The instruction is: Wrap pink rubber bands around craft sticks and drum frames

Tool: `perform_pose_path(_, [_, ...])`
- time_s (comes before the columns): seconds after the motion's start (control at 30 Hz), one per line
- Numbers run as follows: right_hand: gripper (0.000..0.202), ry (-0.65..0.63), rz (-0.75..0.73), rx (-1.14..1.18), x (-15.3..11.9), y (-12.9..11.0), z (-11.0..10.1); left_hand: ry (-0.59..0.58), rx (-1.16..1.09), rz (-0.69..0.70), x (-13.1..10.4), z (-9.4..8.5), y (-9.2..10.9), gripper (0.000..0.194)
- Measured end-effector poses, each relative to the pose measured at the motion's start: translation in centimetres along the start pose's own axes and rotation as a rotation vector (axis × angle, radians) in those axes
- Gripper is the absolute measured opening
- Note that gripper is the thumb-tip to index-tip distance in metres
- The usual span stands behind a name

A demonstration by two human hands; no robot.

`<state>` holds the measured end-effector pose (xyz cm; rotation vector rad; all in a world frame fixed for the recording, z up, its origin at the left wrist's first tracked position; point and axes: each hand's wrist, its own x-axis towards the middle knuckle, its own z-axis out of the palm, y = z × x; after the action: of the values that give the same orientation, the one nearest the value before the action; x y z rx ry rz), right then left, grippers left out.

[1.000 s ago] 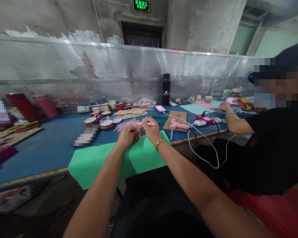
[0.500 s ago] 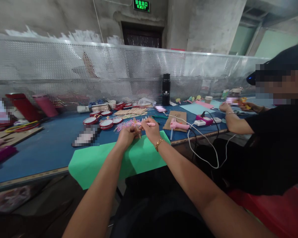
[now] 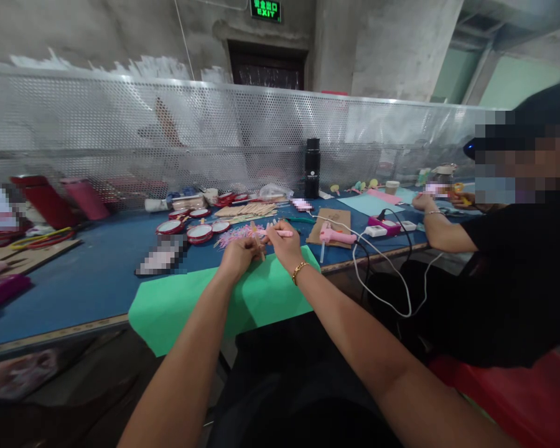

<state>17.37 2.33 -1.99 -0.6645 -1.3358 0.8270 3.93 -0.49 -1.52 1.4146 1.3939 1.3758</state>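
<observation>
Barely anything moved since the earlier frame: the capped head of the person in black on the right (image 3: 522, 267) shifted slightly, while both hands held position above the smooth green sheet (image 3: 182, 308) draped over the front edge of the blue-topped bench (image 3: 98, 249). Left hand (image 3: 236, 256) had a narrow, flat, light-brown stick (image 3: 254, 231) pinched in its fingers, just beyond the sheet's middle. Its long axis ran mostly away from the body, far end leaning a bit left. Right hand (image 3: 284, 246) was closed round a slim pink pen-like tool (image 3: 284, 234), which lay nearly crosswise, blunt end out to the right, other end toward the stick. So the two axes sat close to square, with the stick just left of the right hand and the left hand nearest to it. Contact between tool end and stick: can't tell, fingers blocked it. Heap of pastel shredded strips (image 3: 236, 236) lay just beyond the left hand, red-rimmed white discs (image 3: 200, 233) further left, loose pile of pale wooden sticks (image 3: 247, 212) behind the heap. Pink glue gun (image 3: 340, 235) sat to the right of the right hand, on a brown cardboard piece (image 3: 333, 218), apart from both hands.
</observation>
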Motion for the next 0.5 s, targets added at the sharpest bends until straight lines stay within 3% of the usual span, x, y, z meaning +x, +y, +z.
perform_pose_path(0.13, [0.019, 0.05, 0.006, -0.016, -0.04, 0.16, -0.11, -0.006, 0.038, 0.015, -0.17, -0.14, 0.17, 0.036])
perform_pose_path(0.37, [0.021, -0.016, 0.01, 0.005, 0.01, 0.12, 0.11, 0.003, -0.035, -0.035, -0.28, 0.24, 0.52, 0.039])
perform_pose_path(0.5, [0.02, 0.028, 0.003, -0.028, 0.03, 0.15, 0.0, 0.0, 0.018, -0.006, -0.24, 0.02, 0.31, 0.036])
